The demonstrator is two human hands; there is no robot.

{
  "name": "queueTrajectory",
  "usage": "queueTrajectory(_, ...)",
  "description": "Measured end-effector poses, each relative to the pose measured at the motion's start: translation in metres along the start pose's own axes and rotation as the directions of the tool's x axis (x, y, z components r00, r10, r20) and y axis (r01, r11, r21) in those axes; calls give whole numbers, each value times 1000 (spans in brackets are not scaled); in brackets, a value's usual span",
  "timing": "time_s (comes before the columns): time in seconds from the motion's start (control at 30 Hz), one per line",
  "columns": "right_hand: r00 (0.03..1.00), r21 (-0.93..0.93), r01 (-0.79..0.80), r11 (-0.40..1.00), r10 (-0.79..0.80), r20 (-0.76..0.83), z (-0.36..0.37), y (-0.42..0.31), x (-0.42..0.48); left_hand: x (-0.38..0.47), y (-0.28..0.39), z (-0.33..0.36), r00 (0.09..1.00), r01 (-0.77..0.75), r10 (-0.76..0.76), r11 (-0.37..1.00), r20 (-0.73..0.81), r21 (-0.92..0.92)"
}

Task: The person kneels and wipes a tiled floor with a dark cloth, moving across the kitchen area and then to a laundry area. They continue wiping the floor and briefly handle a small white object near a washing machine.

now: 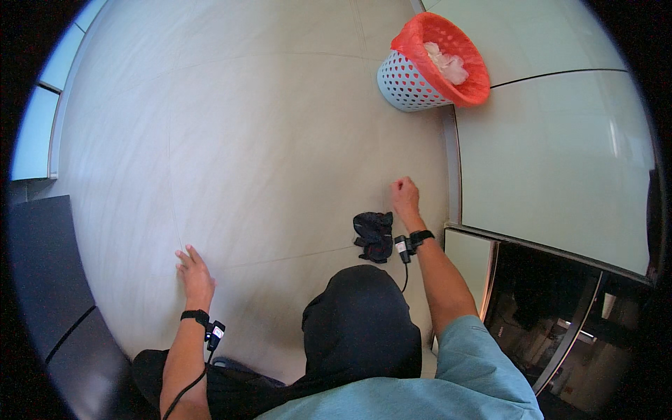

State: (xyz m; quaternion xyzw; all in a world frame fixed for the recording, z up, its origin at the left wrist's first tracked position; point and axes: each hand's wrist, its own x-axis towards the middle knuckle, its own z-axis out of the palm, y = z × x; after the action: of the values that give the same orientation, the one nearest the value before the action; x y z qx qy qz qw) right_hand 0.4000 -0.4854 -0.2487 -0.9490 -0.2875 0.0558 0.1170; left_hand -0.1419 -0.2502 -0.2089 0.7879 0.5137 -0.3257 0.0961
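Over the pale tiled floor (273,157), my left hand (197,278) is held out at the left with its fingers apart and nothing in it. My right hand (406,198) is curled into a fist near the foot of the cabinets on the right, and no object shows in it. Just left of that wrist lies a crumpled black item (374,236) on the floor, apparently fabric; its exact kind is unclear. Each wrist wears a black strap with a small cabled device. My bent knee (362,310) in dark trousers is between my arms.
A light-blue perforated waste basket (407,84) with a red liner holds crumpled white waste at the upper right, beside glossy pale cabinet fronts (546,157). Below them is a black glass-fronted appliance (535,299). Dark panels (47,262) and pale cabinets (37,136) line the left.
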Motion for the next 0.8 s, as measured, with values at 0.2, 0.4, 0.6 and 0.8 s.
queueTrajectory(0.2, 987, 523, -151, 839, 152, 41, -29, 6, 18, -1, 5, -6, 1000, 8, -8, 999, 2, 36)
queueTrajectory(0.4, 978, -4, 104, 995, -102, 182, -7, -35, -49, -2, 3, -8, 1000, 0, 0, 1000, 0, 21)
queueTrajectory(0.6, 987, 180, 94, 979, -116, 114, 2, -47, -84, 0, 3, -6, 1000, 1, -1, 999, 7, 36)
queueTrajectory(0.8, 980, 46, 128, 991, -133, 147, 16, -38, -40, -1, 4, -4, 1000, -3, 4, 999, -16, 54)
